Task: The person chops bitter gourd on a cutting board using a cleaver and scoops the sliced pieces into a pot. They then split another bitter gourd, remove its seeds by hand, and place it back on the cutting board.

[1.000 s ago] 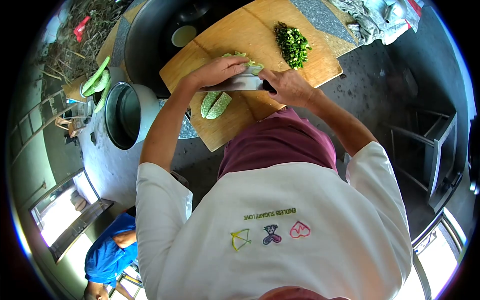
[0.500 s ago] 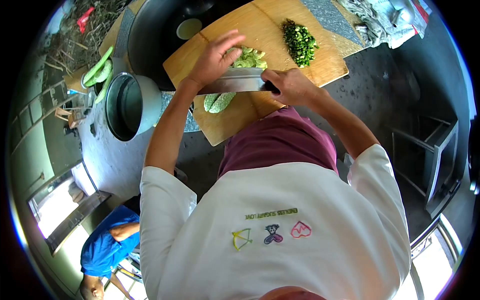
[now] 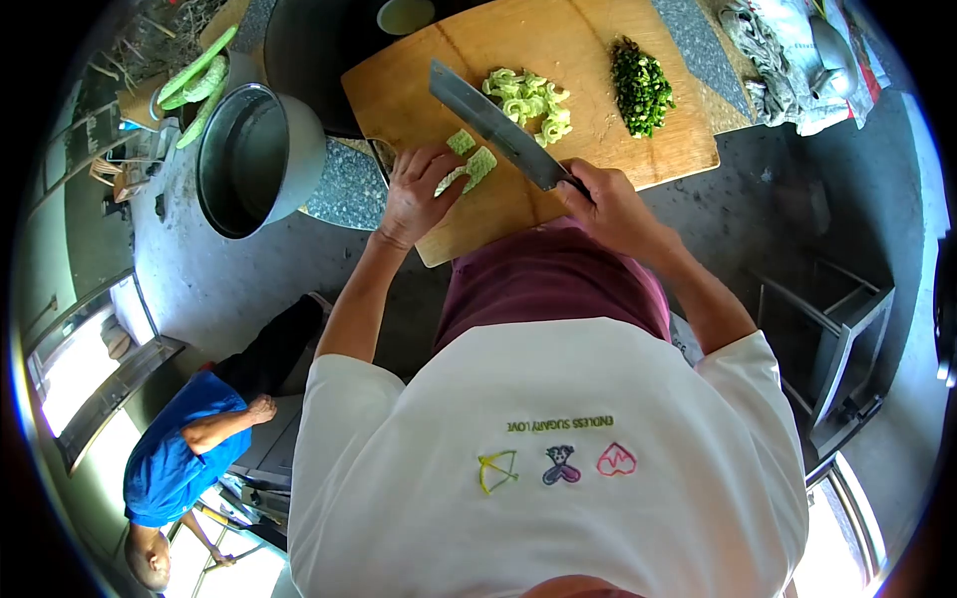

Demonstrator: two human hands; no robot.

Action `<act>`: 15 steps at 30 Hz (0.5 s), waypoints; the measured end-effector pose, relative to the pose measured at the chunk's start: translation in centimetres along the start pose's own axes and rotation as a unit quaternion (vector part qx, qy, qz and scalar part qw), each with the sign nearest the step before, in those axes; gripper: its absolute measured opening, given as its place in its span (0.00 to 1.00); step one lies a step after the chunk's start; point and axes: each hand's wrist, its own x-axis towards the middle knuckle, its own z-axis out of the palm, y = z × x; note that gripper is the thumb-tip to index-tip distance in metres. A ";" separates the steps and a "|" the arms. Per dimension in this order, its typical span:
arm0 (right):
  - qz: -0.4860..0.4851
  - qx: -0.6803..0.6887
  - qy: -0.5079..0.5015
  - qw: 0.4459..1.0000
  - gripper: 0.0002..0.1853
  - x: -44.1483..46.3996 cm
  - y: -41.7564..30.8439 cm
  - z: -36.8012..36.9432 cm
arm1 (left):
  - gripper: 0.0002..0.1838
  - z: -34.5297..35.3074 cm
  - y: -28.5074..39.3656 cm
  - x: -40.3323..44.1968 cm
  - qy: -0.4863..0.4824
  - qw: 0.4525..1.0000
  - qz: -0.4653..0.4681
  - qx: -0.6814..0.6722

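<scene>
The pale green, bumpy-skinned gourd pieces lie at the near left part of the tan wooden cutting board. The left hand contacts them, fingers bent; whether it grips them cannot be determined. The right hand is closed around the dark handle of the broad steel knife, blade pointing forward-left. Beyond the blade lie curled light-green slices; right of these, a chopped dark-green pile. A round grey metal pot stands left of the board.

Reaching forward with left forearm and right forearm, both bare
Holding the left hand back upward, fingers bent; clasping tightly with the right hand, angled inward toward the left.
</scene>
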 end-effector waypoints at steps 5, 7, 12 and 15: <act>-0.012 -0.010 0.016 1.000 0.08 0.0 -0.5 0.9 | 0.16 1.3 -1.6 0.0 -0.080 0.996 0.043 -0.001; 0.008 -0.003 0.028 1.000 0.08 -0.2 -0.6 1.1 | 0.16 1.8 -1.8 -0.2 -0.078 0.996 0.033 -0.025; 0.031 0.010 0.068 0.997 0.08 -0.3 -1.0 1.1 | 0.16 2.5 -1.9 0.0 -0.051 0.998 0.032 -0.035; 0.045 0.000 0.083 0.996 0.09 -0.2 -1.3 0.9 | 0.15 3.4 -1.4 0.9 -0.038 0.997 0.030 -0.057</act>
